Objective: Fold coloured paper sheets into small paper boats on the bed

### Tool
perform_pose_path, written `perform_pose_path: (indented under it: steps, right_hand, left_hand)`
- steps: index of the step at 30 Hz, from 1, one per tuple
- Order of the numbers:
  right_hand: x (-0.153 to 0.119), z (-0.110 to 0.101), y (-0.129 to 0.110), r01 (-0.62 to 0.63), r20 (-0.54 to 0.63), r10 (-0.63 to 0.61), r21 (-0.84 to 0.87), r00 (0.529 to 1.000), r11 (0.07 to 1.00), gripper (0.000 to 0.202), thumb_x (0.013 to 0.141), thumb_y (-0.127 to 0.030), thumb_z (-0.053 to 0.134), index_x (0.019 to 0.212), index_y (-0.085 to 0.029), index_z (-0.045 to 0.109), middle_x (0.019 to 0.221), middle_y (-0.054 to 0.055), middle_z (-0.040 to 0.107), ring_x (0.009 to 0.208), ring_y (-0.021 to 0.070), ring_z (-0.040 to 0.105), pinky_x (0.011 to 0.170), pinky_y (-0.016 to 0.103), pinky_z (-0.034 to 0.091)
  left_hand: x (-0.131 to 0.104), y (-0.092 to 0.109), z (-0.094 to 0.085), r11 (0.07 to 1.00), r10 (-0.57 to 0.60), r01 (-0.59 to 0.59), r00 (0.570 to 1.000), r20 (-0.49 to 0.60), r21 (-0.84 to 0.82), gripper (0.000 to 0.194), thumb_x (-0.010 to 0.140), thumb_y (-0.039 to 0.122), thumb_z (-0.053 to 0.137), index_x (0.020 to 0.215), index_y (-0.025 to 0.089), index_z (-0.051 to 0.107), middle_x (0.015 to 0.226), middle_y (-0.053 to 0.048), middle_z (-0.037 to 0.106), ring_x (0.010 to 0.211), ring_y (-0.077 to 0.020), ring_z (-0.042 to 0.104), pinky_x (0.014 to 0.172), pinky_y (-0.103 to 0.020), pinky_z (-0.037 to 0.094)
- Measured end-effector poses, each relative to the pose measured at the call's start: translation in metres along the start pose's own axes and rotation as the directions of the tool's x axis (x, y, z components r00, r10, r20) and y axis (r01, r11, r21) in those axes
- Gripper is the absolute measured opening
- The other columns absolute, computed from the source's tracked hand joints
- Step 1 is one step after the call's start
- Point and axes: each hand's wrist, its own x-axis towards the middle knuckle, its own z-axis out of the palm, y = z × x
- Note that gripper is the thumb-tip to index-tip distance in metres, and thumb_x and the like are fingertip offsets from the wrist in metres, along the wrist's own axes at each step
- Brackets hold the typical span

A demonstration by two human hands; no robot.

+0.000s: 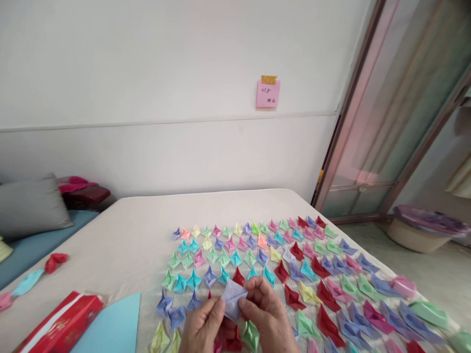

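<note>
1. I see both hands at the bottom edge of the view, meeting over the cream table (121, 230). All places below are relative to the lavender paper piece (233, 297).
2. The lavender paper piece sits between the two hands, raised just above the rows of folded paper boats (257, 250), which spread behind it and to its right.
3. Left hand (202, 327): thumb and fingers pinched closed on the piece's lower left edge.
4. Right hand (268, 314): fingers closed on the piece's right edge, thumb on top.
5. Key relation: the piece's long axis runs roughly left to right across the view, tilted up toward the right; each hand grips one end. Both are equally near, touching it.
6. Left of the piece, near the table's front edge: a light blue paper sheet (110, 323), then a red packet (62, 323) further left.
7. Far behind the piece, on the wall: a pink note (268, 93), taped.
</note>
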Motion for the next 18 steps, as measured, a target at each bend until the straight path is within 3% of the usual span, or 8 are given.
perform_pose_path:
  steps: [6, 10, 18]
  right_hand:
    - [0.0, 0.002, -0.001, -0.003, -0.022, 0.004, 0.031, 1.0, 0.999, 0.021, 0.07, -0.013, 0.072, 0.08, -0.02, 0.055, 0.056, -0.009, 0.053, 0.048, 0.0075, 0.047, 0.05, 0.019, 0.034]
    - [-0.002, 0.006, -0.001, -0.001, -0.052, 0.003, 0.04, 0.999, 0.999, 0.024, 0.065, -0.013, 0.075, 0.079, -0.019, 0.057, 0.054, -0.009, 0.053, 0.048, 0.007, 0.046, 0.049, 0.018, 0.035]
    - [-0.002, 0.003, -0.003, 0.007, -0.051, -0.006, 0.021, 0.999, 1.0, 0.03, 0.065, -0.029, 0.084, 0.079, -0.019, 0.059, 0.058, -0.007, 0.056, 0.05, 0.0083, 0.047, 0.049, 0.019, 0.037]
  left_hand:
    - [0.003, -0.004, 0.001, 0.991, -0.043, 0.046, 0.999, 0.025, -0.126, 0.048, 0.061, 0.062, 0.076, 0.07, 0.015, 0.073, 0.05, 0.0, 0.063, 0.048, -0.0159, 0.056, 0.048, -0.025, 0.043]
    - [0.006, -0.009, -0.001, 0.996, -0.008, 0.01, 1.0, 0.015, -0.091, 0.048, 0.06, 0.058, 0.078, 0.081, 0.014, 0.077, 0.052, 0.0, 0.064, 0.047, -0.0152, 0.055, 0.05, -0.026, 0.045]
    - [0.004, -0.008, -0.003, 0.99, 0.1, -0.099, 0.995, -0.014, 0.099, 0.049, 0.064, 0.059, 0.075, 0.075, 0.012, 0.077, 0.045, 0.002, 0.057, 0.043, -0.0119, 0.048, 0.044, -0.022, 0.04]
